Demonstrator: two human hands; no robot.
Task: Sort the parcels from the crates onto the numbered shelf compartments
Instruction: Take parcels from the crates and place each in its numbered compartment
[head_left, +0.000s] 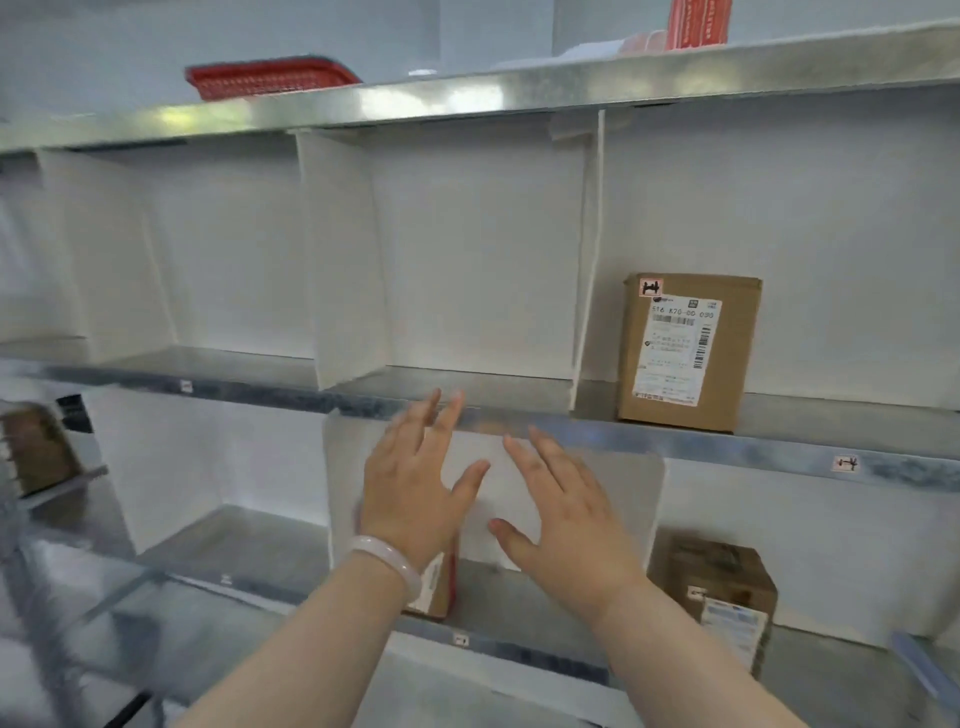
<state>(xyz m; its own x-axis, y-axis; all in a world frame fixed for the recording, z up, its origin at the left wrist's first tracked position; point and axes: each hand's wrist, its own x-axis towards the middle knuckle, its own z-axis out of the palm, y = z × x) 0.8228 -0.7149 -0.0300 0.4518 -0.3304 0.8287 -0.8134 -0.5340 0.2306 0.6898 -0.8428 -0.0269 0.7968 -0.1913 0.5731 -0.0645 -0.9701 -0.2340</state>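
The left hand (410, 483), wearing a pale bangle (387, 558), and the right hand (566, 509) hover empty, fingers spread. Behind the left wrist a small parcel (434, 590) stands partly hidden on the lower shelf (519, 587); a second parcel (722, 582) sits one compartment to the right. Farther up, a labelled cardboard box (685, 353) stands at the middle shelf's right. This looks like a gap between placements; next, fetch another parcel from the crates, out of view.
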